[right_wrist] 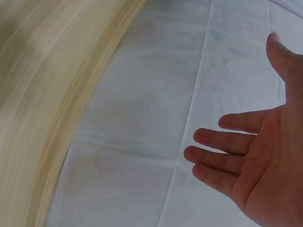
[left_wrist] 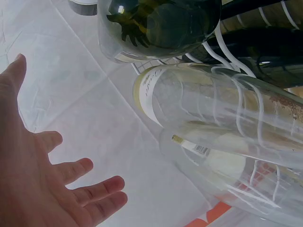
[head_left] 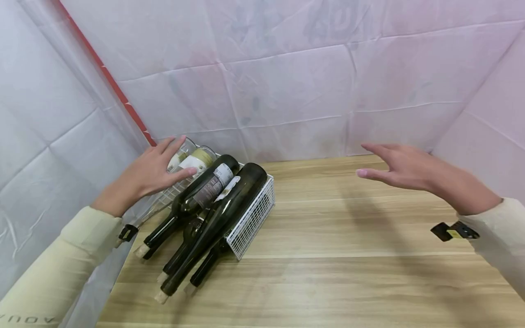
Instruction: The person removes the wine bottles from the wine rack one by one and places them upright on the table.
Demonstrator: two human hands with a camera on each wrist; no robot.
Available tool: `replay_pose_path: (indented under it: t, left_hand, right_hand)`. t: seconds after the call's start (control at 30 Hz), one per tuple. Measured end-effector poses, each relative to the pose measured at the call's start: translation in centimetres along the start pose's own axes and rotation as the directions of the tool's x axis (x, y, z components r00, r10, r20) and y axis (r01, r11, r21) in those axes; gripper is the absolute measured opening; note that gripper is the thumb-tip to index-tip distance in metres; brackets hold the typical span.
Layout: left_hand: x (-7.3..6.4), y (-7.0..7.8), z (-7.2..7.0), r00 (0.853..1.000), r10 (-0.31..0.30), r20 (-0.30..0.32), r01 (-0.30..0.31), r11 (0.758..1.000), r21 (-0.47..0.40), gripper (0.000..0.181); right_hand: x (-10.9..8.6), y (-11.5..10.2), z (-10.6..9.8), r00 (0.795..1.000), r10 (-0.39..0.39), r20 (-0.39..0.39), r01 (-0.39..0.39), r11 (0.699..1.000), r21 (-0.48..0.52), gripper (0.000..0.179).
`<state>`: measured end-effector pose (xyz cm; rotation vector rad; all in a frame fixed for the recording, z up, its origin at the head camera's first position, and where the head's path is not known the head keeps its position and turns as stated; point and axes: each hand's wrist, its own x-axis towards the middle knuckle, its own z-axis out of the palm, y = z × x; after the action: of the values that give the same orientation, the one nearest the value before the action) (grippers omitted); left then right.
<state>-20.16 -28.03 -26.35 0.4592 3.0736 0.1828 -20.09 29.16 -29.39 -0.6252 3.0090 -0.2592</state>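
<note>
a white wire rack [head_left: 253, 217] sits on wood planking [head_left: 328, 278]

Long dark green glass bottles [head_left: 235, 198] with pale corks [head_left: 161, 297] are piled on their sides in a white wire basket [head_left: 253, 218], set at the left. Their necks are pointed to the near left, out past the basket. White labels can be seen on the top two. Two clear glass bottles [head_left: 199, 158] are laid at the far left, close under the person's left hand [head_left: 149, 171].
</note>
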Motion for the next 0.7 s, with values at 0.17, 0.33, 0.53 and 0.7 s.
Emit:
replay_pose_path:
  t: [0.17,0.33,0.53,0.7]
  left_hand:
    - [0.1,-0.3,-0.1,1.0,0.002,-0.006,-0.002,1.0,-0.01,0.095]
    - [0.3,-0.5,-0.4,1.0,0.0,-0.006,0.0,1.0,-0.022,0.096]
    - [0.6,-0.6,-0.6,1.0,-0.022,0.0,0.022,0.999,-0.025,0.099]
    - [0.8,-0.8,-0.6,0.999,-0.036,0.007,0.036,0.999,-0.013,0.1]
  right_hand:
    - [0.2,-0.8,0.0,1.0,-0.017,-0.023,0.017,1.0,0.003,0.078]
    - [0.7,-1.5,0.2,0.998,-0.051,-0.041,0.053,0.998,0.044,0.072]
    - [1.1,-2.3,0.8,0.994,-0.093,-0.061,0.099,0.989,0.109,0.065]
    - [1.4,-3.1,1.1,0.99,-0.109,-0.087,0.122,0.979,0.161,0.059]
